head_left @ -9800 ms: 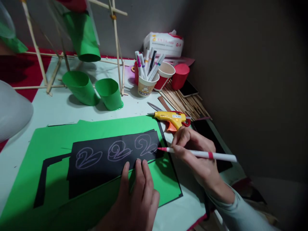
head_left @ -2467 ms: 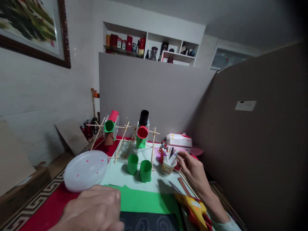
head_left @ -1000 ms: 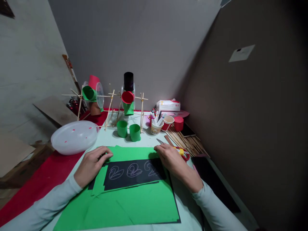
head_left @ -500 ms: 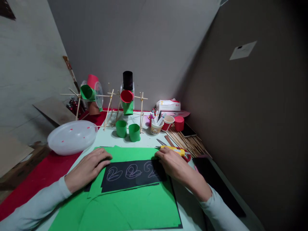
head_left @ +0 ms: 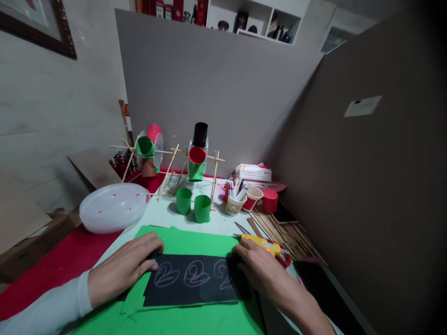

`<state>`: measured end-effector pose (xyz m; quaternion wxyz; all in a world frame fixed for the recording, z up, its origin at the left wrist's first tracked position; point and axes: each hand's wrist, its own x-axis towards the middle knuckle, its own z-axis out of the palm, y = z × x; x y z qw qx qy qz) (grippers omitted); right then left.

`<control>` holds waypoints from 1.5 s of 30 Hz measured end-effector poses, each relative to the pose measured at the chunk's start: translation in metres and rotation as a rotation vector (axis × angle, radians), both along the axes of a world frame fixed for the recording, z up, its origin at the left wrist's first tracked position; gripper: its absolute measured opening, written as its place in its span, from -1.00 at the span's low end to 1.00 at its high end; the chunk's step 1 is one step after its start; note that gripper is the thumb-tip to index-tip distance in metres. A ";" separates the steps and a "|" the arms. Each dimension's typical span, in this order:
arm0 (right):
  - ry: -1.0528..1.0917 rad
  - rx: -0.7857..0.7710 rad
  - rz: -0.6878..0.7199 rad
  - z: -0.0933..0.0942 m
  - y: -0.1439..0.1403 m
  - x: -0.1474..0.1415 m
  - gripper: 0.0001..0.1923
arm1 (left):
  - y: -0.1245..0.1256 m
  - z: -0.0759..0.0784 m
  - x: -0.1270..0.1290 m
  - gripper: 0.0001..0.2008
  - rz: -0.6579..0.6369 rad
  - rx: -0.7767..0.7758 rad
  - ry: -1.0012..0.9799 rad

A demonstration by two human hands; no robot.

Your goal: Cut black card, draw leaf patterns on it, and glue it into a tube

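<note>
A black strip of paper [head_left: 195, 295] with pale curling shapes drawn on it lies over a green sheet [head_left: 174, 323]. At its left end my left hand [head_left: 127, 263] grips the upper corner, fingers bent and thumb low on the edge. My right hand [head_left: 265, 270] is closed over the strip's upper right end; its fingertips are partly hidden. Green paper edges stick out beneath the strip. Just beyond my right fingers lie a yellow glue gun [head_left: 263, 243] and scissors [head_left: 241, 228] with red handles.
Two green paper cups [head_left: 202, 209] stand farther back, before stick frames with paper-cup wheels [head_left: 197, 156]. A white plastic lid [head_left: 113, 207] lies left. Markers in a cup [head_left: 234, 206], a red cup [head_left: 270, 201] and wooden sticks [head_left: 282, 232] are right, near a grey partition [head_left: 366, 177].
The view has tilted upward, so shelves and a picture frame show and the table sits lower. Both hands stay at the ends of the black paper strip.
</note>
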<state>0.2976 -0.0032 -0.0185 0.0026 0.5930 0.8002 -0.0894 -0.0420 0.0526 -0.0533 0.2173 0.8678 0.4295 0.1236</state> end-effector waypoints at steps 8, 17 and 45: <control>0.127 0.005 -0.018 0.000 0.000 0.006 -0.82 | 0.001 -0.004 0.001 -0.86 -0.009 0.053 -0.042; 0.312 -0.012 -0.032 0.006 -0.001 0.010 -0.80 | 0.005 -0.018 -0.009 -0.76 -0.007 0.110 -0.063; 0.449 0.089 -0.018 -0.011 0.016 0.022 -0.69 | -0.003 0.019 0.022 -0.78 0.134 -0.072 -0.189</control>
